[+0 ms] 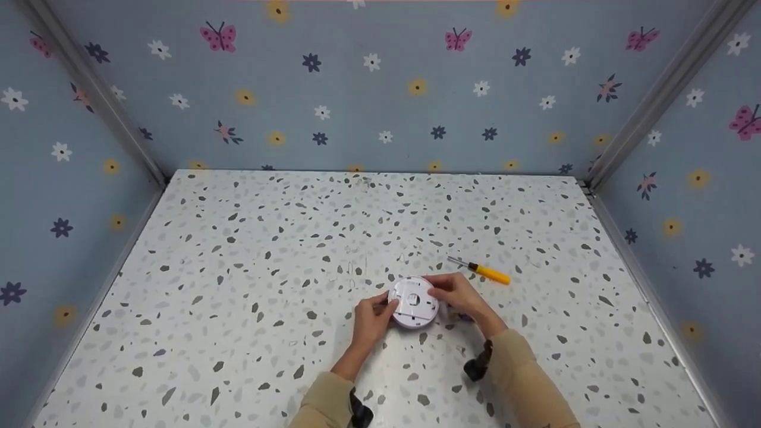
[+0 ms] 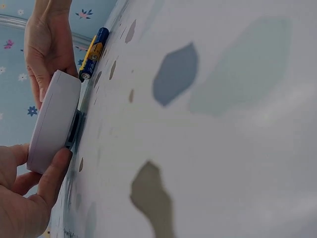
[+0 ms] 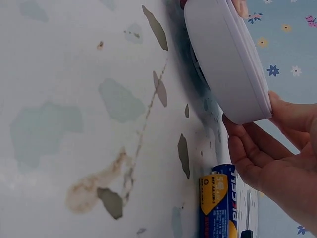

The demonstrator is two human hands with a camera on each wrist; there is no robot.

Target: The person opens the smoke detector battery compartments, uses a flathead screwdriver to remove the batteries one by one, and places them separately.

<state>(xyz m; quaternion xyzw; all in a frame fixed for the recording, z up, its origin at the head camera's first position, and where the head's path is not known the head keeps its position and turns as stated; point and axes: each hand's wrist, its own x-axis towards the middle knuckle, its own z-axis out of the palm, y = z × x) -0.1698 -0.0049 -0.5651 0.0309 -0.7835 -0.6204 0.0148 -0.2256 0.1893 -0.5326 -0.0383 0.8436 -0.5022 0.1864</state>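
A round white plastic device [image 1: 409, 306] is held between both hands, its slotted face with a small central recess turned up. My left hand [image 1: 371, 321] pinches its left edge, thumb on the upper face; the left wrist view shows those fingers [image 2: 53, 176] reaching under the rim. On the opposite side, my right hand [image 1: 462, 295] grips the upper right edge between thumb and fingers. The white side wall [image 3: 223, 59] stands tilted over the table in the right wrist view. Two blue-and-yellow AA batteries [image 3: 218, 201] lie just below the right hand, mostly hidden by it in the head view.
A screwdriver [image 1: 487, 273] with a yellow handle lies to the right, beyond the right hand. The speckled white table [image 1: 238, 285] is bounded by blue flowered panels [image 1: 380, 89] at the back and both sides.
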